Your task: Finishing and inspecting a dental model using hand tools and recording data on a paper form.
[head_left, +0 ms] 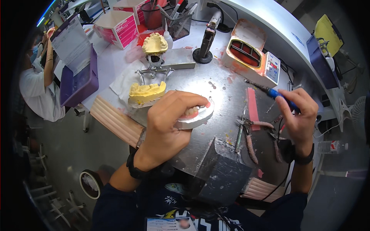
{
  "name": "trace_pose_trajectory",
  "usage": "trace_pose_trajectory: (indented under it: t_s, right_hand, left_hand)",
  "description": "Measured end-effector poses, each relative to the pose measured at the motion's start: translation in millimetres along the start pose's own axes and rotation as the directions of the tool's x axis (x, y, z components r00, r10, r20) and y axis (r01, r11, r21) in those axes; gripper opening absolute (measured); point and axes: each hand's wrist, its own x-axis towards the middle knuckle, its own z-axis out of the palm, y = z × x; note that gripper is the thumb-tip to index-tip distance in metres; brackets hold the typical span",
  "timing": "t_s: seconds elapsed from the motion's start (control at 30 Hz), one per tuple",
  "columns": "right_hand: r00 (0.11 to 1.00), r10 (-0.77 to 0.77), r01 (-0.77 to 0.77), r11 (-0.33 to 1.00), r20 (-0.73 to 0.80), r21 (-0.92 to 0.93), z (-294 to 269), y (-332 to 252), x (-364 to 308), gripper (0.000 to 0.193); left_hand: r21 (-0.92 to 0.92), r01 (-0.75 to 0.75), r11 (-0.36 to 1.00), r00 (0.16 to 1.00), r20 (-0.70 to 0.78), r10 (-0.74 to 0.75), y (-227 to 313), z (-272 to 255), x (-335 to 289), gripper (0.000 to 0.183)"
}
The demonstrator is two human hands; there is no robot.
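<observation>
My left hand (165, 117) is closed around a white plaster dental model (198, 120) above the bench. Pink wax and a few tooth-coloured teeth (190, 111) sit on the model, and my index finger reaches over them; my palm hides part of it. On the right, my right hand (300, 111) grips a blue pen-like electric wax knife (274, 93), its dark metal tip pointing up and left, apart from the model. Below that tip lie a pink wax strip (252, 104) and pliers (250, 140). Beyond my left hand stands a metal articulator (154, 71), with a yellow cast (146, 92) in front.
A wax heater (250, 57) with reddish compartments stands at the back right, near a black-based stand (203, 56). Wax boxes (117, 29) and a pen holder (179, 25) line the back. A dark block (223, 169) juts from the bench's front edge. Another person (40, 82) sits far left.
</observation>
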Motion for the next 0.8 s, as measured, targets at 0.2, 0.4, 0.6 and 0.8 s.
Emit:
trace_pose_trajectory:
  t_s: [0.2,0.4,0.6,0.8]
  right_hand:
    - [0.986,-0.154,0.15,0.986,0.066,0.071,-3.4,-36.4,-12.5,0.025]
    - [0.97,-0.234,0.231,0.972,0.072,0.044,-0.6,-42.6,-10.8,0.027]
    - [0.974,-0.225,0.225,0.974,0.036,0.014,-0.1,-44.1,-12.0,0.027]
    - [0.994,-0.107,0.101,0.984,-0.036,-0.145,7.7,-1.5,22.0,0.023]
  left_hand:
    - [0.077,0.1,0.992,0.993,0.047,-0.104,9.4,2.9,-1.5,0.033]
    - [0.121,0.124,0.985,0.991,0.042,-0.13,15.2,6.0,-2.7,0.03]
    - [0.123,0.082,0.989,0.996,0.034,-0.087,16.8,6.6,-1.8,0.03]
    - [0.149,0.082,0.985,0.996,0.028,-0.087,16.1,6.0,-3.3,0.032]
